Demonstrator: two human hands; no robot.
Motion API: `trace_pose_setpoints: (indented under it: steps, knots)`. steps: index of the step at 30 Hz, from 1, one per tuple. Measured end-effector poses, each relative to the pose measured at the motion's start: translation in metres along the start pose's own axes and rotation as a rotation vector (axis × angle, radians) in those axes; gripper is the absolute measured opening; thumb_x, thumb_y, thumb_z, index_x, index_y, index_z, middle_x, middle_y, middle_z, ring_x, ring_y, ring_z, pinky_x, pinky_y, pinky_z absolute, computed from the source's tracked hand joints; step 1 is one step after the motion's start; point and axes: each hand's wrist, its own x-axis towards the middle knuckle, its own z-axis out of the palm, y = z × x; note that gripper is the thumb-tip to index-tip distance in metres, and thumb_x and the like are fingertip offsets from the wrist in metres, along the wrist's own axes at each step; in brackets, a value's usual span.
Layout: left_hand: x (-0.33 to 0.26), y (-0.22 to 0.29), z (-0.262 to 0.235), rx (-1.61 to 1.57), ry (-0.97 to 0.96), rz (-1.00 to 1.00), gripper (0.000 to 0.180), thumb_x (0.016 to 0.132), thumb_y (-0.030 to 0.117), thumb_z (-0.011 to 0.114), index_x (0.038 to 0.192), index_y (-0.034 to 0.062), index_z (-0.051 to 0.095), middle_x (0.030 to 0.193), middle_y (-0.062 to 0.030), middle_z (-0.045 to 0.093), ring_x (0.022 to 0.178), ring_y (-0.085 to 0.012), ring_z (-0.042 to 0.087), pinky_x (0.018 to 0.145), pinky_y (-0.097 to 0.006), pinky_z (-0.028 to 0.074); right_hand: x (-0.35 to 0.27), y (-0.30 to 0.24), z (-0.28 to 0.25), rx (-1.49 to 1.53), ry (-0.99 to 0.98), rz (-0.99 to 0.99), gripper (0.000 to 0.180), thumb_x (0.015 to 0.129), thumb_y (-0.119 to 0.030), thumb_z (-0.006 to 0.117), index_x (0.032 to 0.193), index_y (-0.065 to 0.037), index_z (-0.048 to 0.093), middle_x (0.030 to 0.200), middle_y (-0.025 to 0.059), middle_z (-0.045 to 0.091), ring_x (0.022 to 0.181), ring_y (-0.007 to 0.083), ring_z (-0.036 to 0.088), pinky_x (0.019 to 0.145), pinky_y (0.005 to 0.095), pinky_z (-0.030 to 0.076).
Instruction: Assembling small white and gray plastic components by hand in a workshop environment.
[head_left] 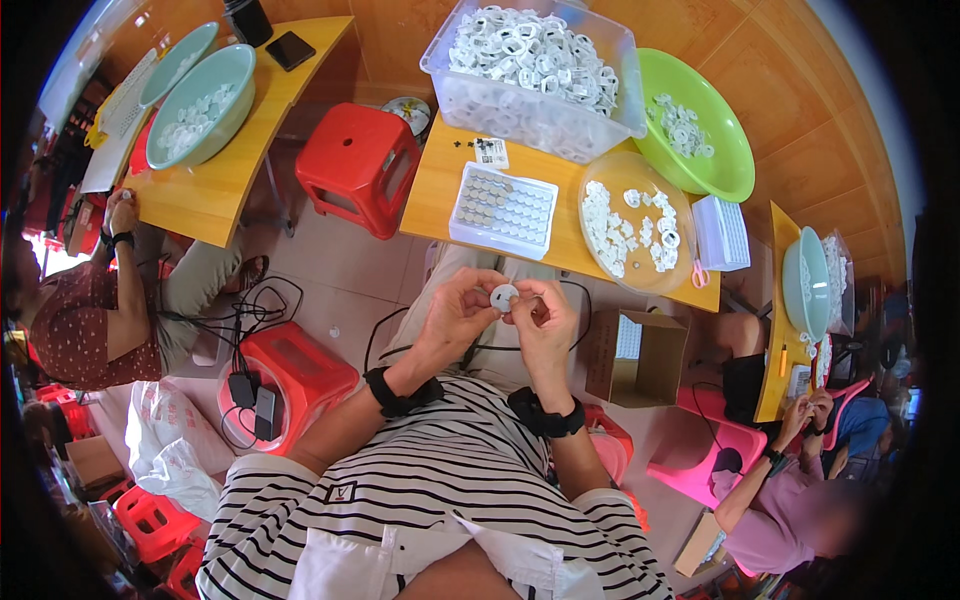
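Above my lap, in front of the table edge, a small round white plastic piece [503, 296] with dark slots is pinched between my hands. My left hand [458, 312] grips its left side with thumb and fingertips. The fingertips of my right hand [545, 325] press at its right edge; whether they hold a second tiny part is hidden. Just beyond my hands lies a white tray [545, 200] with rows of round silvery pieces. To its right, a shallow translucent round tray [655, 275] carries loose white plastic parts.
A clear bin [560, 130] heaped with white parts and a green basin [735, 130] stand at the back. Pink scissors [700, 275] lie by the table edge. An open carton [660, 365] is below right. Red stools [365, 160] stand left. People work at both sides.
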Motion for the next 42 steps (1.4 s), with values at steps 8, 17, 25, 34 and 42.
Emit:
trace_pose_setpoints:
  steps: [8, 17, 25, 34, 42]
  knots:
    - [-0.002, 0.010, 0.006, 0.223, 0.084, -0.042, 0.025, 0.073, -0.012, 0.055, 0.095, -0.0017, 0.055, 0.088, -0.0079, 0.056, 0.077, -0.0144, 0.061, 0.071, -0.023, 0.051, -0.006, -0.017, 0.007, -0.661, 0.038, -0.360, 0.025, 0.070, 0.001, 0.063, 0.095, 0.001, 0.060, 0.076, 0.0112, 0.056, 0.062, 0.0206, 0.060, 0.054, 0.0285, 0.048]
    - [-0.004, 0.012, 0.005, 0.642, -0.028, 0.186, 0.030, 0.073, -0.014, 0.051, 0.100, -0.0024, 0.059, 0.086, -0.0129, 0.052, 0.075, -0.0243, 0.060, 0.067, -0.027, 0.050, -0.008, -0.018, 0.007, -0.717, 0.039, -0.225, 0.023, 0.069, -0.005, 0.063, 0.091, 0.001, 0.063, 0.069, 0.0138, 0.058, 0.056, 0.0247, 0.060, 0.052, 0.0315, 0.047]
    - [-0.007, 0.016, 0.011, 0.648, -0.011, 0.246, 0.036, 0.070, -0.016, 0.048, 0.101, -0.0031, 0.058, 0.085, -0.0146, 0.052, 0.073, -0.0262, 0.055, 0.064, -0.030, 0.046, -0.006, -0.015, 0.007, -0.691, 0.056, -0.219, 0.016, 0.069, -0.005, 0.063, 0.085, 0.000, 0.063, 0.064, 0.0153, 0.057, 0.055, 0.0262, 0.060, 0.051, 0.0322, 0.046]
    - [-0.008, 0.013, 0.013, 0.627, 0.031, 0.218, 0.037, 0.070, -0.015, 0.047, 0.103, -0.0027, 0.057, 0.090, -0.0137, 0.051, 0.075, -0.0246, 0.055, 0.066, -0.030, 0.045, -0.003, -0.015, 0.008, -0.734, 0.050, -0.223, 0.011, 0.069, -0.005, 0.063, 0.079, 0.000, 0.063, 0.063, 0.0153, 0.055, 0.053, 0.0260, 0.059, 0.048, 0.0324, 0.044]
    - [0.004, 0.007, 0.003, 0.245, 0.120, 0.038, 0.018, 0.077, -0.006, 0.057, 0.094, -0.0013, 0.059, 0.089, -0.0079, 0.051, 0.076, -0.0153, 0.057, 0.067, -0.024, 0.047, -0.001, -0.010, 0.007, -0.244, 0.126, -0.097, 0.015, 0.074, 0.000, 0.066, 0.088, -0.001, 0.063, 0.071, 0.0088, 0.061, 0.060, 0.0165, 0.063, 0.055, 0.0257, 0.050]
